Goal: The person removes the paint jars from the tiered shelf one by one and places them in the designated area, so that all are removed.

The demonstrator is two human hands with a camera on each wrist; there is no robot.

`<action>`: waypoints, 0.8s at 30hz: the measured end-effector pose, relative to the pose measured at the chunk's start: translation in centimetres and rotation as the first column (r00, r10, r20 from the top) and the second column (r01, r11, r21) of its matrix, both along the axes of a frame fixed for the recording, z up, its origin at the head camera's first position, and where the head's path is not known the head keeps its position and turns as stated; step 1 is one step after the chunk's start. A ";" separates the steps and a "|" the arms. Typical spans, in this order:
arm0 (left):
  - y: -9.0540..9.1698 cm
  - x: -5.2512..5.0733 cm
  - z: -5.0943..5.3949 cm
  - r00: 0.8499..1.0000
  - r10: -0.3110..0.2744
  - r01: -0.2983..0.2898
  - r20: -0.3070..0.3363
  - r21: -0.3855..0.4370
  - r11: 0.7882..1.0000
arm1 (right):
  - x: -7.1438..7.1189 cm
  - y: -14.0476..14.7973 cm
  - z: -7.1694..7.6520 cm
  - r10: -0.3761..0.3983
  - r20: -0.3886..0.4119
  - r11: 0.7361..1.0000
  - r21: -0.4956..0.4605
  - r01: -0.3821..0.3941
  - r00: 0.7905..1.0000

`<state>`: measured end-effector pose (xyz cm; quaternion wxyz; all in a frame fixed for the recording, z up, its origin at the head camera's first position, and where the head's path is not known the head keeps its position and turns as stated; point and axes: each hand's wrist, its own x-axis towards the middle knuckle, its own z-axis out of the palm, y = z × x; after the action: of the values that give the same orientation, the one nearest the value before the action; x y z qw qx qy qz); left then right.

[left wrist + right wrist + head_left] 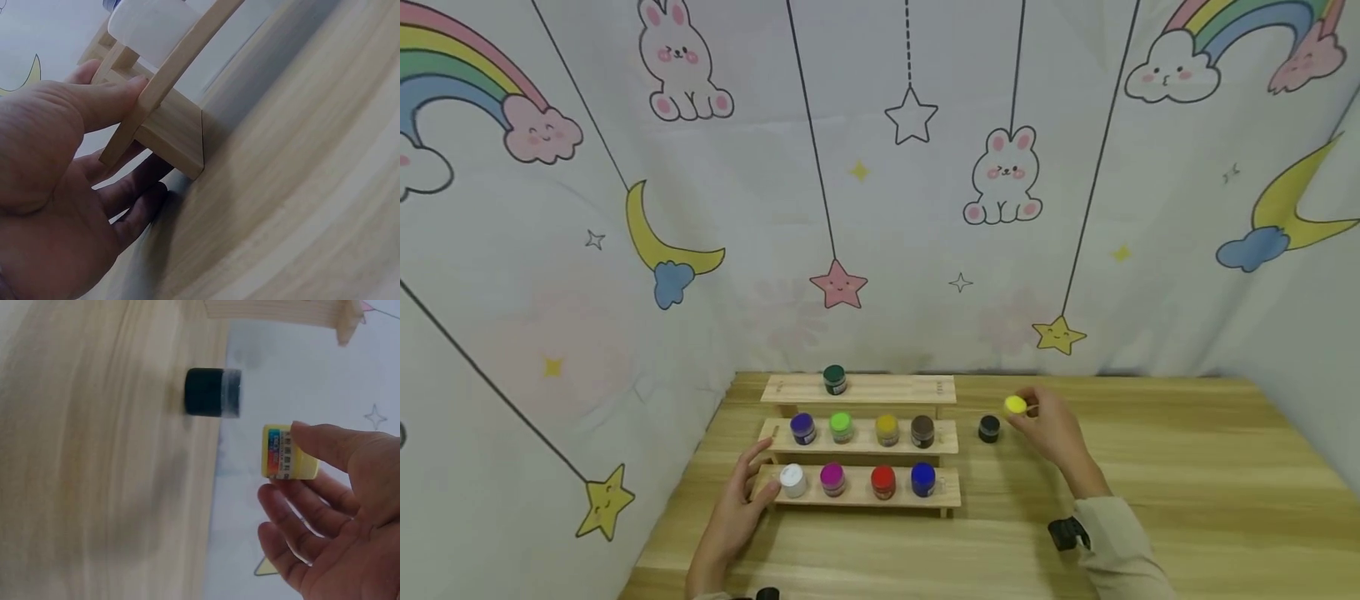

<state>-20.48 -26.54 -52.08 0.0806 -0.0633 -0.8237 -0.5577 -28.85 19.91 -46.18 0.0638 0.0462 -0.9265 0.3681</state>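
Note:
My right hand (pixel 1052 429) pinches a small yellow paint jar (pixel 284 453) between thumb and fingers, raised above the table, its printed label showing in the right wrist view. A black paint jar (pixel 988 429) stands on the table just left of that hand. On the left, my left hand (pixel 736 507) grips the end of a three-tier wooden rack (pixel 880 390). Its thumb lies on the lowest shelf board beside a white jar (pixel 793 481), and other fingers reach behind and under the board in the left wrist view.
A dark green jar (pixel 834 380) sits on the top tier. Purple, light green, ochre and brown (pixel 922 431) jars line the middle one; magenta, red (pixel 883 482) and blue jars share the lowest with the white. A printed curtain (pixel 910 217) hangs behind the wooden table (pixel 1210 467).

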 end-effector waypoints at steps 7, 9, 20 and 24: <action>0.0 -0.1 -0.2 0.999 0.015 -0.015 -0.029 0.009 1.000 | -0.6 0.9 -1.7 -0.016 0.047 1.000 0.021 0.016 0.999; 0.1 -0.3 0.0 0.999 0.015 -0.014 -0.038 0.018 1.000 | -0.9 1.1 -1.9 -0.014 0.052 1.000 0.019 0.013 0.999; 0.2 -0.6 -0.1 0.998 0.003 -0.001 -0.056 0.043 0.999 | -0.9 1.8 -2.8 0.011 0.030 1.000 -0.016 -0.011 0.999; 0.0 -0.5 -0.2 0.999 0.013 -0.011 -0.051 0.036 0.999 | -0.8 1.7 -3.3 0.039 0.040 0.997 -0.065 -0.036 0.998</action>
<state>-21.01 -26.56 -52.30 0.1060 -0.0713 -0.8117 -0.5699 -29.62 21.56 -49.45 0.0392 0.0540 -0.9143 0.3995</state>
